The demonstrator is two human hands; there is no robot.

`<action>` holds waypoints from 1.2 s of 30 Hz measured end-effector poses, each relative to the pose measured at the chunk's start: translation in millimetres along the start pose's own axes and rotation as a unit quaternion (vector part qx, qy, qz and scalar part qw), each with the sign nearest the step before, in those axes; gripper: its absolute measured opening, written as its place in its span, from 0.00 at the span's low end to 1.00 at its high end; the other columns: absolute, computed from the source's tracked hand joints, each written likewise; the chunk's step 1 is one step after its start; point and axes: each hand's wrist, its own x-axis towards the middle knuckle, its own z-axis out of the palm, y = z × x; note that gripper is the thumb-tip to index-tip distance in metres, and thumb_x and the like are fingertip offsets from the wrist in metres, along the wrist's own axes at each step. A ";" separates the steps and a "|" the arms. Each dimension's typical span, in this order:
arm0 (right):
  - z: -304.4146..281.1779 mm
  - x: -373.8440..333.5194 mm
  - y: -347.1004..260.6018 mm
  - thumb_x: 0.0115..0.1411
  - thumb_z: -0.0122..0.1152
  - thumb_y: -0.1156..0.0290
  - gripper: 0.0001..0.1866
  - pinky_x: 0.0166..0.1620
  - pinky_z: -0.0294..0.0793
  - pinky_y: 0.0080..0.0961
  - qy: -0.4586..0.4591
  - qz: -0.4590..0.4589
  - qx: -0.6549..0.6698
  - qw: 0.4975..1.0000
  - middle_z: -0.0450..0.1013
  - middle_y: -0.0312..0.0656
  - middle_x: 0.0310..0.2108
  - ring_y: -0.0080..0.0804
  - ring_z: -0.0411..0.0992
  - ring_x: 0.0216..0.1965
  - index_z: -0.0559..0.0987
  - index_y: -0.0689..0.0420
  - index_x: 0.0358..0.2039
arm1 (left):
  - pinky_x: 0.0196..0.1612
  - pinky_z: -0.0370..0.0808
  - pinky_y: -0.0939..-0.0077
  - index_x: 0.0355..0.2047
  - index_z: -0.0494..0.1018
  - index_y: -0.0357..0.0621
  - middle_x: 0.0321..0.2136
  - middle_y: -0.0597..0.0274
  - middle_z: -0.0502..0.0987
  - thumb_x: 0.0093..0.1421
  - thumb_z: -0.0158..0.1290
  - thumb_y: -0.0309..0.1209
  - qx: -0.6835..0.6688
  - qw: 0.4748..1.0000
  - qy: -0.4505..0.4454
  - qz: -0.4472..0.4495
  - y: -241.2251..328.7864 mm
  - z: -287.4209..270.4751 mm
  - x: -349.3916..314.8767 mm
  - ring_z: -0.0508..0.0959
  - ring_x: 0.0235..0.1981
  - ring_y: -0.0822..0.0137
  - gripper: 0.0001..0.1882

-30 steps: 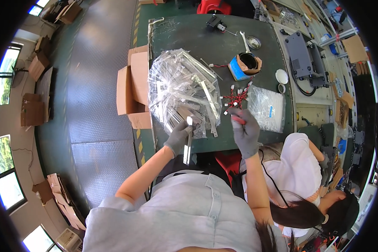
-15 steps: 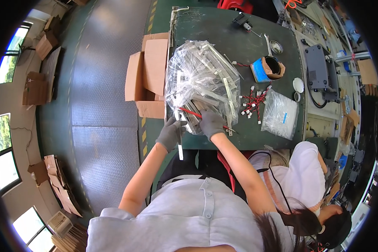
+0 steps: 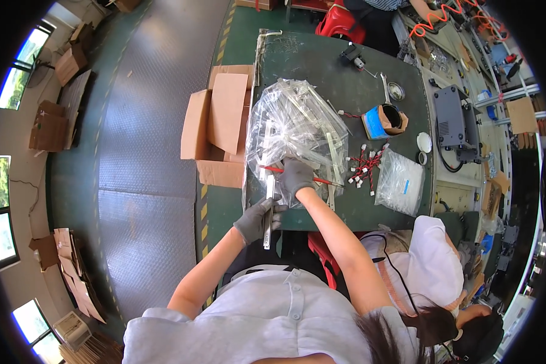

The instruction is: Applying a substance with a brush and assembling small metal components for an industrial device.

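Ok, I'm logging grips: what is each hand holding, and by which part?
The left hand holds a metal strip around its middle; the right hand holds a thin red tool near its middle.

Just above the frame's centre, a bag of strips (image 3: 298, 115) is set on the bench (image 3: 321, 57), flanked by a carton (image 3: 227, 115) at left and wires (image 3: 366, 164) at right.

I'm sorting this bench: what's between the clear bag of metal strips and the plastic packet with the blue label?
In the head view, a bunch of red wires with white connectors lies between the clear bag and the plastic packet.
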 end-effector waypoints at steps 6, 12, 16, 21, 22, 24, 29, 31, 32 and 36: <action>-61.0 -7.4 -0.9 0.44 0.56 0.56 0.17 0.37 0.70 0.37 -0.142 0.020 0.062 0.988 0.74 0.48 0.29 0.47 0.73 0.33 0.77 0.52 0.33 | 0.28 0.68 0.82 0.53 0.60 0.46 0.35 0.64 0.72 0.64 0.40 0.35 0.101 0.990 -0.001 0.097 -2.7 -4.6 -0.3 0.68 0.26 0.76 0.18; -40.5 -10.4 2.0 0.43 0.58 0.58 0.16 0.37 0.70 0.38 -0.043 -0.022 0.016 0.999 0.73 0.50 0.30 0.48 0.72 0.33 0.76 0.54 0.31 | 0.36 0.69 0.81 0.52 0.62 0.44 0.44 0.60 0.70 0.63 0.40 0.31 0.192 0.959 0.062 0.198 -3.0 37.9 13.2 0.72 0.35 0.72 0.16; -26.8 6.9 20.8 0.41 0.60 0.59 0.18 0.36 0.70 0.38 -0.045 -0.001 0.114 0.992 0.73 0.52 0.29 0.48 0.72 0.32 0.77 0.56 0.32 | 0.31 0.70 0.70 0.44 0.63 0.41 0.33 0.59 0.73 0.60 0.43 0.29 0.452 0.825 0.089 0.326 -8.8 17.9 51.3 0.75 0.30 0.63 0.12; -7.6 26.7 58.1 0.43 0.61 0.57 0.19 0.31 0.70 0.31 -0.088 -0.075 0.162 0.980 0.74 0.50 0.25 0.43 0.72 0.26 0.78 0.57 0.32 | 0.33 0.69 0.59 0.42 0.64 0.41 0.31 0.43 0.68 0.55 0.44 0.26 0.665 0.642 0.100 0.369 0.9 13.2 67.8 0.70 0.33 0.43 0.13; -18.4 21.9 45.4 0.44 0.60 0.59 0.17 0.31 0.70 0.31 -0.084 -0.088 0.105 0.987 0.74 0.50 0.25 0.41 0.72 0.25 0.78 0.57 0.31 | 0.32 0.68 0.56 0.44 0.63 0.42 0.32 0.43 0.69 0.55 0.44 0.27 0.705 0.617 0.111 0.331 2.6 5.6 67.1 0.71 0.32 0.43 0.14; -14.9 26.6 39.6 0.45 0.59 0.60 0.16 0.31 0.70 0.32 -0.094 -0.090 0.126 0.983 0.74 0.51 0.25 0.42 0.72 0.25 0.78 0.57 0.32 | 0.32 0.67 0.54 0.45 0.62 0.43 0.34 0.43 0.70 0.55 0.44 0.28 0.741 0.592 0.127 0.290 5.3 -7.6 68.2 0.72 0.31 0.43 0.16; -19.1 31.0 41.1 0.45 0.59 0.61 0.15 0.33 0.69 0.33 -0.095 -0.037 0.109 0.989 0.73 0.53 0.26 0.44 0.72 0.26 0.78 0.58 0.31 | 0.30 0.69 0.51 0.44 0.62 0.47 0.37 0.44 0.71 0.50 0.44 0.25 0.758 0.593 0.064 0.263 6.4 -25.5 71.5 0.74 0.29 0.43 0.18; -29.0 28.7 37.2 0.43 0.60 0.60 0.16 0.33 0.68 0.32 -0.139 -0.002 0.134 0.981 0.73 0.52 0.25 0.41 0.71 0.25 0.78 0.59 0.29 | 0.30 0.69 0.51 0.46 0.61 0.47 0.37 0.45 0.72 0.51 0.44 0.27 0.795 0.566 0.042 0.212 13.3 -30.5 60.2 0.74 0.29 0.44 0.19; -29.3 29.3 43.3 0.43 0.60 0.60 0.17 0.33 0.68 0.31 -0.142 -0.002 0.179 0.974 0.73 0.52 0.24 0.38 0.70 0.24 0.78 0.60 0.29 | 0.30 0.70 0.51 0.47 0.61 0.48 0.37 0.46 0.72 0.52 0.45 0.28 0.828 0.535 0.016 0.165 16.3 -26.1 55.8 0.75 0.29 0.45 0.20; -52.7 16.9 17.7 0.43 0.60 0.58 0.17 0.33 0.68 0.32 -0.140 -0.009 0.201 0.969 0.72 0.51 0.24 0.39 0.70 0.26 0.78 0.59 0.28 | 0.30 0.70 0.53 0.45 0.63 0.48 0.34 0.49 0.73 0.53 0.45 0.31 0.873 0.459 -0.016 0.165 17.9 -17.1 33.6 0.75 0.29 0.46 0.17</action>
